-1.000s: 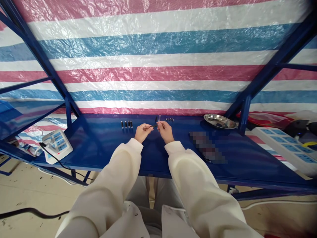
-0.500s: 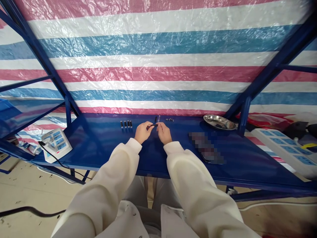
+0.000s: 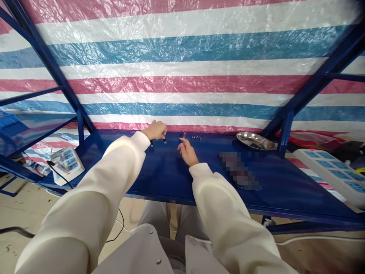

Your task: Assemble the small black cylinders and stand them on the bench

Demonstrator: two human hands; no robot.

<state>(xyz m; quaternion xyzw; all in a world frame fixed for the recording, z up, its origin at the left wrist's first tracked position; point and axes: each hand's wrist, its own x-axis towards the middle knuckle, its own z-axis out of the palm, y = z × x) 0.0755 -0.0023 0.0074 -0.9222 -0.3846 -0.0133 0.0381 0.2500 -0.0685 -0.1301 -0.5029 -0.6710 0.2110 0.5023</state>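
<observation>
My left hand is at the back of the blue table, its fingers closed on a small black cylinder with a silvery end. A similar black cylinder stands beside it, and the others of that row are hidden behind my left hand and sleeve. My right hand hovers over the table, index finger stretched out and the other fingers loosely bent, with nothing seen in it. Just beyond its fingertip are a small black piece and a clear narrow piece. Several small shiny metal parts lie to their right.
A round steel plate sits at the back right of the blue table. A blurred dark flat object lies in front of it. White power strips stand at the left and right. Blue frame posts flank the table.
My hands have come apart. The left one has moved left and back with the black cylinder to the row; the right one stays near its place, its index finger now extended.
</observation>
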